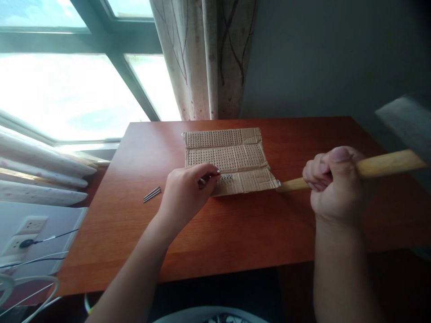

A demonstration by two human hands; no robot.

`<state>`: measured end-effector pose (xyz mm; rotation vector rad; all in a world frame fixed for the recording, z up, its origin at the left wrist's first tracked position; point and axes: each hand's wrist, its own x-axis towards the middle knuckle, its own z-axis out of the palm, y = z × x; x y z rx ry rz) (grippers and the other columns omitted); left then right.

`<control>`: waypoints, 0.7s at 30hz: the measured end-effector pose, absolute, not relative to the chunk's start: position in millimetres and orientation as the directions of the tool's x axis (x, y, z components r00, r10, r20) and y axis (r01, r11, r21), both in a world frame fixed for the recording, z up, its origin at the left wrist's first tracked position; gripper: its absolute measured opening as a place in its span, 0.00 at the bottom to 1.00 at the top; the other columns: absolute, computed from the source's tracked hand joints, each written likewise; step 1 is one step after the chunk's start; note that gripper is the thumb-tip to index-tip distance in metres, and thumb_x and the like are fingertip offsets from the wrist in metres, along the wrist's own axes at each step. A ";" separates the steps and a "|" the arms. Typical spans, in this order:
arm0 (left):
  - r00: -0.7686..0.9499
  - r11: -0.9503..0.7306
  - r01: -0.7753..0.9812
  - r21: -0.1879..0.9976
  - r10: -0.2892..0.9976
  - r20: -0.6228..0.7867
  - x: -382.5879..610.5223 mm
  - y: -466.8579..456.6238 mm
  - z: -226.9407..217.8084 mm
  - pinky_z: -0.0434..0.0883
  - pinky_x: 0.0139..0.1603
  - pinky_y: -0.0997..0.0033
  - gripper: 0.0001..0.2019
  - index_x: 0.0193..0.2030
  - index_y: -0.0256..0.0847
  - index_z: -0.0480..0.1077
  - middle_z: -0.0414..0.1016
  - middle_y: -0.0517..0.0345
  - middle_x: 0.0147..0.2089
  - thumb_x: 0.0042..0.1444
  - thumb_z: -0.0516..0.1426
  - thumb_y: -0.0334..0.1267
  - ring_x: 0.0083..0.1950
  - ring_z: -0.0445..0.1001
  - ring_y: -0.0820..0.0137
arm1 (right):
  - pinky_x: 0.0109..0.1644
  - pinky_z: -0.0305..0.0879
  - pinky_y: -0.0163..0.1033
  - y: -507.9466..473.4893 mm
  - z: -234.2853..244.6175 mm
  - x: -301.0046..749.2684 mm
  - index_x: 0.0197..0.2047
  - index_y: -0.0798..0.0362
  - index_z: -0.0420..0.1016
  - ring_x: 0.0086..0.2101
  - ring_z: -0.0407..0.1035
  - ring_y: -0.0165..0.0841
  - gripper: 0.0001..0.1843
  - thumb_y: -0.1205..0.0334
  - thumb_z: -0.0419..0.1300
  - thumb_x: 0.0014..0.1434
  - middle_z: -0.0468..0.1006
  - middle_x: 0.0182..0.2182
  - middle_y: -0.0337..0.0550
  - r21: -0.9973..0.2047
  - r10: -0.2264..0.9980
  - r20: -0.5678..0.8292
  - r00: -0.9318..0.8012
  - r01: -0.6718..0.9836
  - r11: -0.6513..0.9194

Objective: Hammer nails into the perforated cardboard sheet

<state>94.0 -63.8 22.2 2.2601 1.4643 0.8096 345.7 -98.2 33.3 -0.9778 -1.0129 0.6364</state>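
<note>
My left hand (185, 186) is over the near part of a brown cardboard sheet (252, 179) marked with rows of small dark holes. Its thumb and forefinger pinch a nail (218, 171), whose bright head shows at the fingertips. Just right of these fingers, several short metal nails (226, 177) stand in a row in the cardboard. Raised at the right, my right hand (336, 186) is wrapped round the handle of a wooden-handled tool (387, 166). Its grey head is blurred at the right edge, so its exact shape is unclear.
Several loose nails (152, 194) lie on the reddish-brown wooden table (242, 237), left of the cardboard. Behind the table are a curtain (208, 58) and a grey wall. At the lower left are cables and a wall socket (32, 224). A white rounded rim (208, 313) shows below the front edge.
</note>
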 end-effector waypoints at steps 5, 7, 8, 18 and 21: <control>0.308 -0.433 0.715 0.550 0.900 0.309 95.5 -64.5 18.2 0.65 0.30 0.77 0.03 0.35 0.42 0.77 0.80 0.65 0.29 0.57 0.60 0.35 0.28 0.74 0.76 | 0.17 0.38 0.36 -99.2 33.3 345.3 0.19 0.50 0.59 0.13 0.46 0.23 0.23 0.53 0.63 0.60 0.52 0.12 0.30 -0.908 0.817 0.385 0.430 0.016 0.419; 0.299 -0.436 0.692 0.574 0.898 0.323 95.2 -64.2 14.6 0.65 0.30 0.78 0.02 0.35 0.42 0.76 0.80 0.65 0.29 0.57 0.61 0.35 0.28 0.74 0.76 | 0.17 0.38 0.36 -99.7 32.7 345.2 0.20 0.50 0.58 0.13 0.45 0.23 0.23 0.53 0.62 0.60 0.52 0.13 0.30 -0.910 0.818 0.386 0.427 0.033 0.412; 0.293 -0.436 0.681 0.588 0.898 0.327 95.0 -63.9 12.7 0.66 0.30 0.78 0.02 0.36 0.42 0.76 0.79 0.65 0.29 0.57 0.61 0.35 0.28 0.74 0.76 | 0.17 0.38 0.36 -99.7 32.3 345.2 0.20 0.50 0.58 0.13 0.45 0.23 0.23 0.53 0.62 0.61 0.52 0.13 0.30 -0.911 0.820 0.390 0.420 0.044 0.411; 0.280 -0.447 0.588 0.674 0.895 0.349 93.7 -60.3 0.6 0.66 0.30 0.77 0.02 0.35 0.42 0.77 0.79 0.64 0.29 0.56 0.62 0.35 0.28 0.73 0.76 | 0.18 0.41 0.35 -90.8 40.5 341.3 0.22 0.50 0.59 0.15 0.46 0.23 0.23 0.49 0.59 0.64 0.52 0.15 0.29 -0.955 0.912 0.292 0.288 0.130 0.265; 0.279 -0.448 0.582 0.678 0.894 0.351 94.3 -60.4 -1.4 0.66 0.30 0.76 0.02 0.36 0.43 0.77 0.79 0.63 0.30 0.56 0.61 0.35 0.28 0.73 0.75 | 0.18 0.41 0.34 -94.1 45.3 339.0 0.26 0.50 0.61 0.16 0.47 0.23 0.20 0.47 0.60 0.63 0.53 0.17 0.29 -0.973 0.965 0.178 0.192 0.183 0.143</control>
